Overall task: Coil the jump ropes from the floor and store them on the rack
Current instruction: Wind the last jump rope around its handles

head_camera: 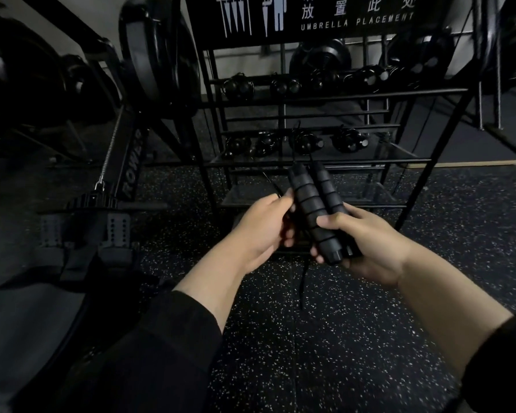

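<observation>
The right hand's (pixel 367 242) fingers (pixel 331 220) curl round two black ribbed handles (pixel 316 210), which lie side by side and point up toward the rack; the thumb presses across the nearer one. The left hand's (pixel 262 231) fingers are curled too, pinching a thin black cord (pixel 273 184) just left of the handles, with its fingertips touching the nearer handle. How tightly the left fingers close on the cord cannot be told in the dim light.

Largest behind is the black rack (pixel 325 93), with three tiers of bars in view and a sign (pixel 355 16) reading "UMBRELLA PLACEMENT" on top. Left of it stands one rowing machine (pixel 131 162) marked "POWER", with two footplates. The floor (pixel 325 338) is dark and speckled white. Coiled ropes (pixel 303 141) sit on the rack: four bundles on the middle tier, and at least four on the upper tier, where the right end is too dark to count. One cord end (pixel 303 281) hangs below the hands toward the floor.
</observation>
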